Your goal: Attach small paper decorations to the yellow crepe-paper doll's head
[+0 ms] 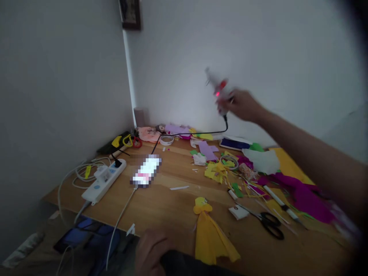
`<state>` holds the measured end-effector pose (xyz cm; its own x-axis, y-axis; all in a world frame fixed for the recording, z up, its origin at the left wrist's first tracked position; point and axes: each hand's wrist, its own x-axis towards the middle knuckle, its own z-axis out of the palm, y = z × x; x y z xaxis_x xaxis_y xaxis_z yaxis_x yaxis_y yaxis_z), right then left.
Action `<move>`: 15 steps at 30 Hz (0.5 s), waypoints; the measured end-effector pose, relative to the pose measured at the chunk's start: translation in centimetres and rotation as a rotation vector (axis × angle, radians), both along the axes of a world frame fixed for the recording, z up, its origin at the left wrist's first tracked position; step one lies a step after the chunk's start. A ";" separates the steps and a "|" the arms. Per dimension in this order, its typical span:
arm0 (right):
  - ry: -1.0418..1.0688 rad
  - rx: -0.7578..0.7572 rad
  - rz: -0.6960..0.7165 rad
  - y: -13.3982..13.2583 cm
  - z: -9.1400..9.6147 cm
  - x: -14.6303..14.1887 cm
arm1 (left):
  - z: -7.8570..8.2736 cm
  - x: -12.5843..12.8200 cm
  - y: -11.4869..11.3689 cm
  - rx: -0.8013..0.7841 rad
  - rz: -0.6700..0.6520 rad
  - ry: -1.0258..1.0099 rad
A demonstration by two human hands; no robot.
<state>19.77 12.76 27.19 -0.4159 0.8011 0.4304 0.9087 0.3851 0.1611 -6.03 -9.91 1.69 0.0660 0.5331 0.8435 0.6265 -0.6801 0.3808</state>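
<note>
My right hand (243, 105) grips glue gun (218, 90) raised, nozzle tilted up-left; yellow paper doll (208, 230) lies well below-left, nearer left hand (151, 249), whose grip I can't tell.

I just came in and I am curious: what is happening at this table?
A person's right hand holds a corded glue gun raised above a wooden table, its red light on. The left hand rests at the near edge beside a yellow paper doll. Scissors and paper scraps lie around.
</note>
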 end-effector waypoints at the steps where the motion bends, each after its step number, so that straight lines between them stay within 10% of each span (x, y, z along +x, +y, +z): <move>1: -0.079 -0.057 0.015 1.6 -2.0 -0.2 | -0.4 0.2 0.0 -0.005 -0.024 -0.002; 8: -0.417 -0.376 0.172 7.6 -18.2 -3.2 | -2.5 3.0 0.5 -0.220 -0.227 0.061; 15: -0.297 -0.414 0.147 8.5 -22.3 -2.7 | -2.8 3.0 1.6 -0.545 -0.164 -0.106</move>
